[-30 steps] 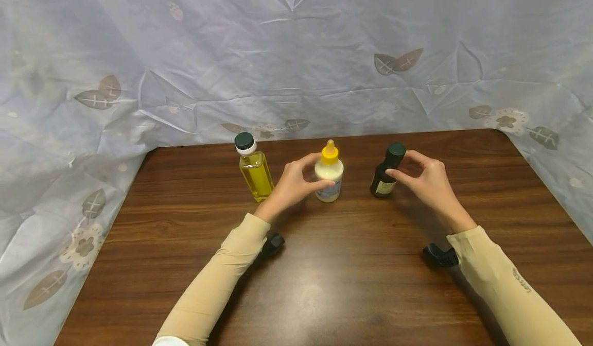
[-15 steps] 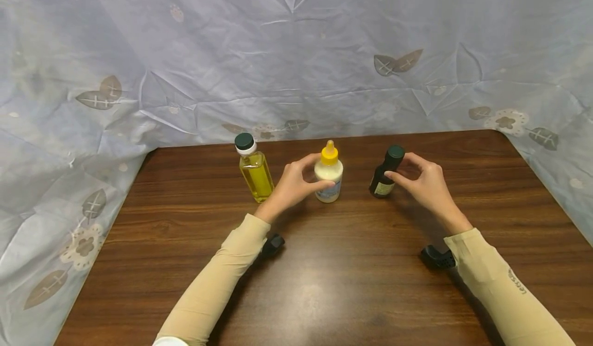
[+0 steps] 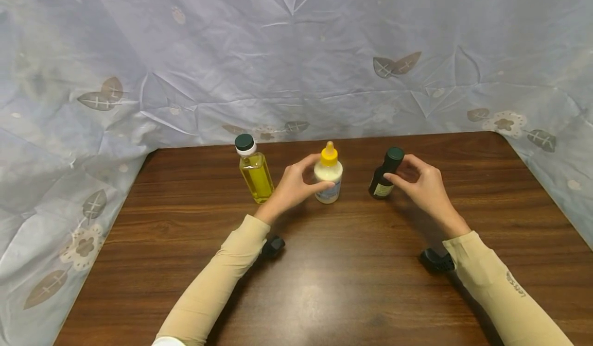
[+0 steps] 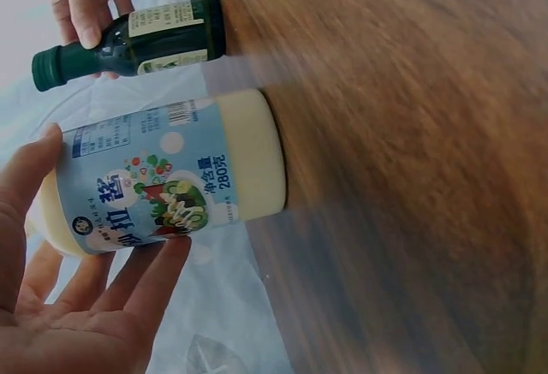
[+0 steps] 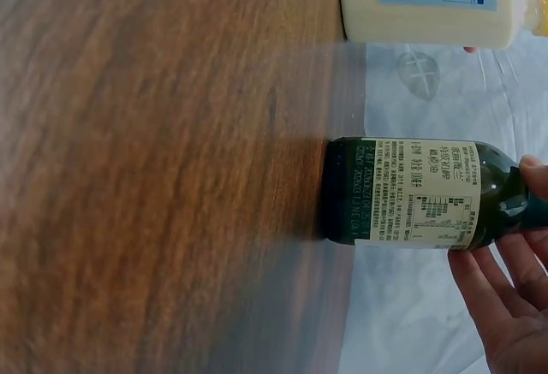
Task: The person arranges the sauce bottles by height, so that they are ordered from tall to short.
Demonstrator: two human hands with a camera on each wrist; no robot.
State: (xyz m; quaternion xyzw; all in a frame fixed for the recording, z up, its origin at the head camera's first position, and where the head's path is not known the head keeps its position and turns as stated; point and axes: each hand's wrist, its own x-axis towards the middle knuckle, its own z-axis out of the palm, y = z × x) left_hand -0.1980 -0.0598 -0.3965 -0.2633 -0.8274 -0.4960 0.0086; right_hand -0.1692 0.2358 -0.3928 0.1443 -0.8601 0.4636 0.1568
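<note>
My left hand [image 3: 294, 184] holds a salad dressing bottle [image 3: 328, 172] with a yellow pointed cap, thumb on one side and fingers on the other. In the left wrist view, the blue label of this creamy-white bottle faces the camera. To the right, my right hand [image 3: 423, 184] pinches a small dark green bottle [image 3: 381, 184] at its neck. Its base meets the table in the right wrist view, where the printed cream label [image 5: 419, 194] shows. Left of both stands a clear square bottle of yellow-green oil [image 3: 257, 176] with a dark green cap, which neither hand grips.
The brown wooden table [image 3: 338, 284] ends just behind the bottles. A grey patterned cloth [image 3: 296, 68] hangs beyond its far edge. Black wrist devices sit below the left wrist [image 3: 273, 245] and right wrist [image 3: 437, 260].
My right hand and the dark green bottle have shifted slightly left and down. The left hand and the salad dressing bottle have stayed nearly still.
</note>
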